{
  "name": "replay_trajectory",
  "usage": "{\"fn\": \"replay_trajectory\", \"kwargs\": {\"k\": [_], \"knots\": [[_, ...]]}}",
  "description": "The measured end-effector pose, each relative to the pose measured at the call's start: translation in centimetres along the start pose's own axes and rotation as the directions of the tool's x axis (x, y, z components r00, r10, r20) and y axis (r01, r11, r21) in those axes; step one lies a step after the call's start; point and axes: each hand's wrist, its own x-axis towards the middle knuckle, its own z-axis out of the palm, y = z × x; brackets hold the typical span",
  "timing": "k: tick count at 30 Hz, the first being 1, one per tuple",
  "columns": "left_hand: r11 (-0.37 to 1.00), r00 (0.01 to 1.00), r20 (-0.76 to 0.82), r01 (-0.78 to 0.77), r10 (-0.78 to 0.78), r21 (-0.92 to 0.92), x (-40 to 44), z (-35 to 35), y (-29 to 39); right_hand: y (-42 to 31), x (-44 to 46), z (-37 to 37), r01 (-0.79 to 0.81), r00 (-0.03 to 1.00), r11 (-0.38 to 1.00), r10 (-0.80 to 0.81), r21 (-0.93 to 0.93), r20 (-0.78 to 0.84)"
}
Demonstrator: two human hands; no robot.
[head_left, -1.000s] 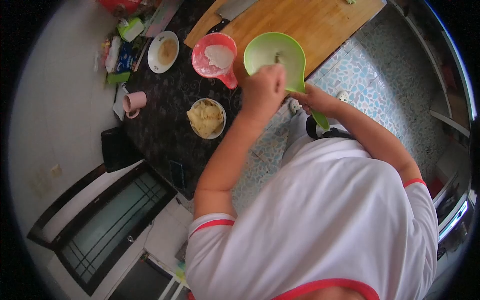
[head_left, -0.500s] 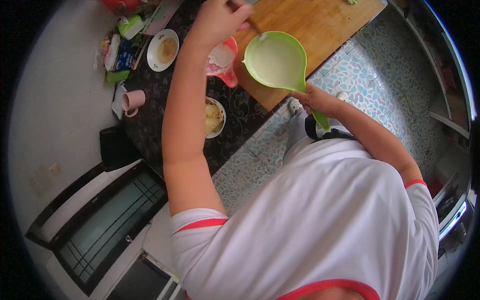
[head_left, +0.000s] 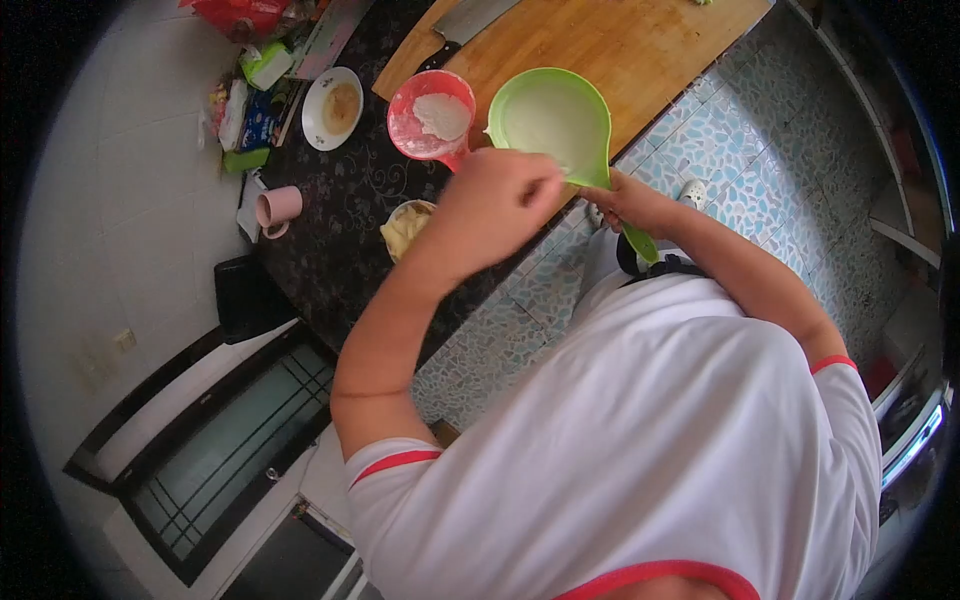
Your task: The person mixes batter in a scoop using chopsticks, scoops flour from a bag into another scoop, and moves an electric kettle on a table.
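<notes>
My left hand (head_left: pixel 500 210), blurred by motion, is closed around a thin utensil whose dark end (head_left: pixel 530 192) shows in the fist. It is over the lower left rim of a green bowl (head_left: pixel 607 120) with a spout and handle, holding a pale, whitish liquid (head_left: pixel 550 115). The utensil's far end is hidden or too blurred to make out. My right hand (head_left: pixel 635 205) grips the bowl's handle beside the rim. Left of the green bowl is a red handled bowl (head_left: pixel 405 130) with white powder (head_left: pixel 441 116). My left forearm partly covers a bowl of pale yellowish food (head_left: pixel 405 232).
A wooden board (head_left: pixel 590 40) lies under the green bowl, with a cleaver (head_left: pixel 470 20) on it. Farther left on the dark patterned table (head_left: pixel 330 190) are a white plate (head_left: pixel 315 120) with light brown contents, a pink mug (head_left: pixel 279 207) and packages (head_left: pixel 262 120).
My left hand first rose up and left off the green bowl with the utensil, then came back down to its lower rim. My right hand has stayed on the handle.
</notes>
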Motion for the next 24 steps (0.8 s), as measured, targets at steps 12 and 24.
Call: {"fn": "replay_trajectory", "kwargs": {"k": [12,24], "knots": [[0.968,0.904,-0.360,0.178,-0.232,-0.176,5.9,-5.5,-7.1,-1.2,-0.8,0.6,-0.017,1.000,1.000,0.017,0.019,-0.017],[0.955,0.839,-0.515,0.016,-0.174,-0.297,5.2,3.8,-4.1,-0.7,-0.4,0.3,0.001,1.000,1.000,-0.001,-0.013,-0.006]]}}
